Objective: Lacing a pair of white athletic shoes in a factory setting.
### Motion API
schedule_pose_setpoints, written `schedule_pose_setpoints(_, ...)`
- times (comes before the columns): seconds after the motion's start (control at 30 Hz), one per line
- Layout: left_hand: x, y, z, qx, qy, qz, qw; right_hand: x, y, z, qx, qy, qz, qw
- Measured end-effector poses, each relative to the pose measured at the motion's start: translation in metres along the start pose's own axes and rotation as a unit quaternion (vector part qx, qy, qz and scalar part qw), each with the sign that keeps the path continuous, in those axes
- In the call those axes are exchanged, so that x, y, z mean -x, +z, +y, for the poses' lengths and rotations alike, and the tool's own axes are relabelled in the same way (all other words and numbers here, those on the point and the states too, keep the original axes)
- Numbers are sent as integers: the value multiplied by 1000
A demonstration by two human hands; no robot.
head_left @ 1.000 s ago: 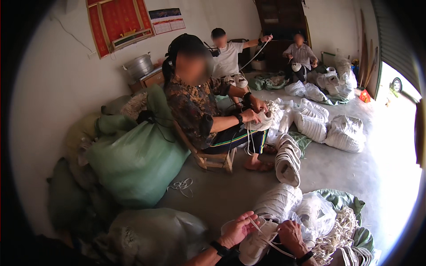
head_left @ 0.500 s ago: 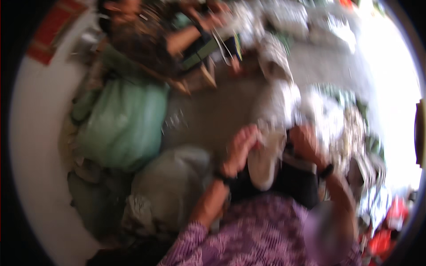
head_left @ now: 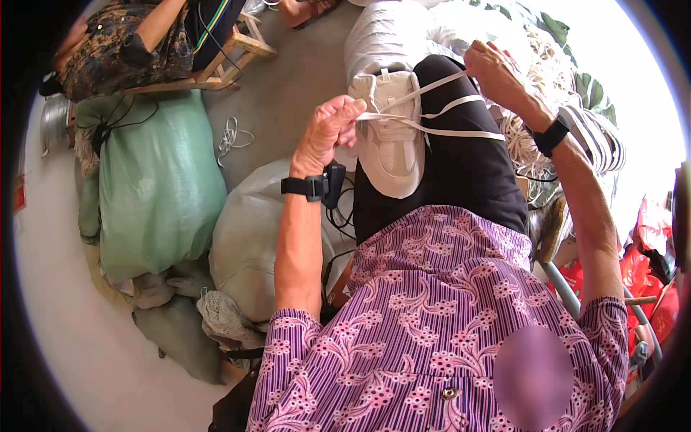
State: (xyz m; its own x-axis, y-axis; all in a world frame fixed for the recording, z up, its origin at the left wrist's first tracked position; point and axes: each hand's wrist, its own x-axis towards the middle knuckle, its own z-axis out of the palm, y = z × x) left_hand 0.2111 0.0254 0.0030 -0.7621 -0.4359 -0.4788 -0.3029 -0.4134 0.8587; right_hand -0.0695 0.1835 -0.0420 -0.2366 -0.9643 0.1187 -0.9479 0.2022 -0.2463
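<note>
A white sneaker (head_left: 392, 147) rests on my lap, toe toward me, against my black trousers. White shoelaces (head_left: 461, 132) run from its eyelets toward the right, over my thigh. At the shoe's left side, my left hand (head_left: 332, 129) is closed with thumb and fingers pinching a stretch of lace near the tongue. My right hand (head_left: 500, 75), up and to the right above my knee, is closed on another part of the lace, which is pulled taut from the shoe. Its fingertips are partly hidden.
Beyond my knees lies a white wrapped bundle (head_left: 385, 43). At right is a heap of cream laces (head_left: 536, 65), with red plastic bags (head_left: 640, 266) nearer. Green sack (head_left: 158, 187) and pale sack (head_left: 255, 230) stand at left. A co-worker (head_left: 137, 43) sits upper left on a wooden stool (head_left: 248, 47).
My view has shifted and cleared from blur. My hands have moved farther apart, and the lace now stretches between the shoe and my right hand.
</note>
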Motion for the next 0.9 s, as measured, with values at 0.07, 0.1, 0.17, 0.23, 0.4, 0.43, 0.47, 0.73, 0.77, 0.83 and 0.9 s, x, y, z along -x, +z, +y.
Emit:
schedule_pose_setpoints(0.07,-9,3,-4,2,7,-2,1000,3,5,13,-16,2,10,1000)
schedule_pose_setpoints(0.1,-14,6,-7,6,21,15,1000,5,6,22,-7,-5,16,1000)
schedule_pose_setpoints(0.17,-19,8,-12,34,39,27,998,5,6,46,-13,6,17,1000)
schedule_pose_setpoints(0.23,-19,8,-17,37,26,47,998,12,5,69,-50,50,41,997)
schedule_pose_setpoints(0.4,-17,8,-27,-2,75,55,996,17,13,81,-46,113,20,992)
schedule_pose_setpoints(0.43,-17,8,-27,-18,90,55,994,14,17,70,-72,112,34,991)
schedule_pose_setpoints(0.47,-16,10,-27,-22,89,56,994,10,19,57,-50,84,59,993)
schedule_pose_setpoints(0.73,-8,26,-14,-176,137,84,971,12,-1,-67,-223,-126,22,966)
schedule_pose_setpoints(0.77,-7,29,-13,-176,130,87,972,14,-4,-74,-222,-109,-17,969)
schedule_pose_setpoints(0.83,-8,34,-11,-131,115,68,982,18,-6,-84,-226,-118,-29,967)
schedule_pose_setpoints(0.9,-8,38,-9,-118,99,71,985,19,-6,-89,-185,-129,-15,974)
